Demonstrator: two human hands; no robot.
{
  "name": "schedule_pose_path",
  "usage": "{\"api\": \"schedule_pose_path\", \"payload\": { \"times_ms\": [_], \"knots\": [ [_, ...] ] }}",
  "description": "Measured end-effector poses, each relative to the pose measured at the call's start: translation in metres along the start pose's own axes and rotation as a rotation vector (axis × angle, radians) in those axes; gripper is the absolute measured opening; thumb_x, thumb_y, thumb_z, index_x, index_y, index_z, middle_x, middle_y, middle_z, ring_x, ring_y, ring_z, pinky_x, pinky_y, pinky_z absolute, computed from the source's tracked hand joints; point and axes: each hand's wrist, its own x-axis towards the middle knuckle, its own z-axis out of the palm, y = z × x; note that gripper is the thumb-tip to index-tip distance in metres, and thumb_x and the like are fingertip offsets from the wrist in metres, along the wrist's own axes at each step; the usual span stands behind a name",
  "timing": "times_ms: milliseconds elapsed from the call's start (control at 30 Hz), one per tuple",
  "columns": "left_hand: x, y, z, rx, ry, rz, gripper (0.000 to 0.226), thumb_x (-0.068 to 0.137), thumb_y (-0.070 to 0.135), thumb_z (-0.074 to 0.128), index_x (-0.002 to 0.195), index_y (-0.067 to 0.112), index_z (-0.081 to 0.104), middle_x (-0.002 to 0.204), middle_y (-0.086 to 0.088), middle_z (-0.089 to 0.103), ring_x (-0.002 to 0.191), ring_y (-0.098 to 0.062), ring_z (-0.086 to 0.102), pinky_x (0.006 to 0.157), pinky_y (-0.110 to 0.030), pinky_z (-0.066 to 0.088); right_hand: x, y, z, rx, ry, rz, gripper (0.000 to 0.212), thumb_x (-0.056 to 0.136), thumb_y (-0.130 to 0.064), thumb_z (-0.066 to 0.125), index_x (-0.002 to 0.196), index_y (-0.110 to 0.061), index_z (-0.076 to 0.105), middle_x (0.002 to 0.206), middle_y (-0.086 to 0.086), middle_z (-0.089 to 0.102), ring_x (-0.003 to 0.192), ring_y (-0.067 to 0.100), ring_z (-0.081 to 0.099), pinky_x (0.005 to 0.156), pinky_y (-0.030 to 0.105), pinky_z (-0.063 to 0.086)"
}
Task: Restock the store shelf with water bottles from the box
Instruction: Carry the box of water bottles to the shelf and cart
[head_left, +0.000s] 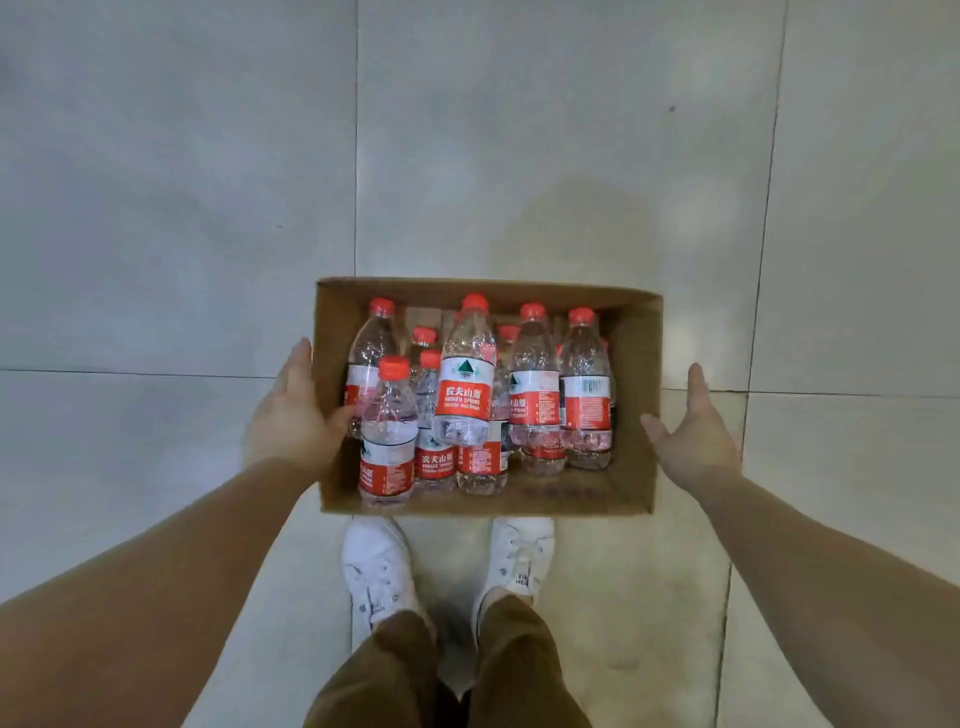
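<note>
Two bare hands flank an open brown cardboard box of red-capped clear plastic water bottles on the tiled floor: left hand gripping its nine-o'clock wall, right hand open at three o'clock. Lifting evenly, both sides, seems wise.

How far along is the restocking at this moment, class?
Done: nothing visible; the cardboard box is full of water bottles. In hand: the left hand grips the box's side, the right hand is open beside it. Left: shelving every bottle; no shelf in view.
</note>
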Motion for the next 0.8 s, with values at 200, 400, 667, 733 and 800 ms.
{"api": "schedule_pose_path", "payload": {
  "times_ms": [200,400,667,733,800],
  "knots": [
    [0.023,-0.015,0.043,-0.177,0.070,-0.229,0.072,0.093,0.027,0.058,0.153,0.024,0.017,0.136,-0.013,0.058,0.116,-0.042,0.057,0.094,-0.051,0.046,0.035,0.008,0.046,0.134,-0.008,0.074,0.070,0.093,-0.027,0.060,0.152,-0.029,0.021,0.142,0.006,0.052,0.126,0.034,0.051,0.102,0.043,0.043],
    [0.034,-0.024,0.047,-0.257,-0.003,-0.267,0.028,0.096,0.023,0.052,0.121,0.012,0.058,0.114,-0.017,0.067,0.102,-0.038,0.060,0.088,-0.046,0.047,0.035,0.007,0.055,0.117,0.126,0.060,0.037,0.097,-0.025,0.053,0.133,-0.018,0.052,0.121,0.008,0.065,0.111,0.033,0.060,0.093,0.039,0.047],
    [-0.003,-0.034,0.002,-0.267,-0.048,-0.251,0.024,0.096,0.023,0.053,0.115,0.011,0.061,0.108,-0.016,0.069,0.094,-0.036,0.061,0.086,-0.045,0.050,-0.003,-0.021,0.009,0.021,0.098,-0.014,0.039,0.097,-0.023,0.053,0.135,-0.019,0.050,0.117,0.009,0.067,0.107,0.033,0.060,0.090,0.035,0.046],
    [-0.026,-0.037,-0.022,-0.269,-0.040,-0.247,0.027,0.097,0.024,0.052,0.118,0.010,0.060,0.111,-0.016,0.068,0.095,-0.035,0.061,0.086,-0.045,0.049,-0.026,-0.037,-0.012,0.000,0.083,-0.051,0.038,0.097,-0.024,0.052,0.134,-0.018,0.051,0.117,0.009,0.067,0.107,0.033,0.061,0.089,0.035,0.047],
    [-0.047,-0.040,-0.054,-0.263,-0.023,-0.238,0.028,0.097,0.026,0.052,0.118,0.009,0.060,0.113,-0.016,0.068,0.092,-0.033,0.060,0.085,-0.044,0.049,-0.054,-0.056,-0.036,-0.021,0.071,-0.090,0.035,0.097,-0.024,0.053,0.131,-0.018,0.053,0.115,0.009,0.068,0.105,0.033,0.061,0.085,0.034,0.047]
  ]
}}
